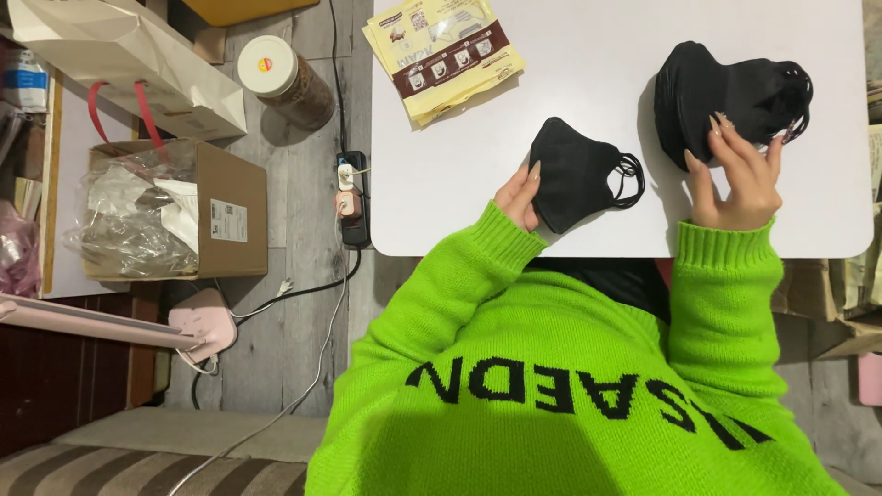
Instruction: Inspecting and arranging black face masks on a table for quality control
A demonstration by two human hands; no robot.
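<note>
Head view: white counter (597, 55). Left hand (519, 197) pinches a single black mask (574, 174) near the front edge; right hand (740, 179) rests open-fingered on a mask stack (726, 92). Yellow packets (446, 55) behind.

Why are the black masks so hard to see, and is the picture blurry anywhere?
In the head view, the single black mask and the black stack look flat and detail-poor against the bright white table. The hands cast soft shadows. Focus is sharp throughout. The green sweater glows vividly.
</note>
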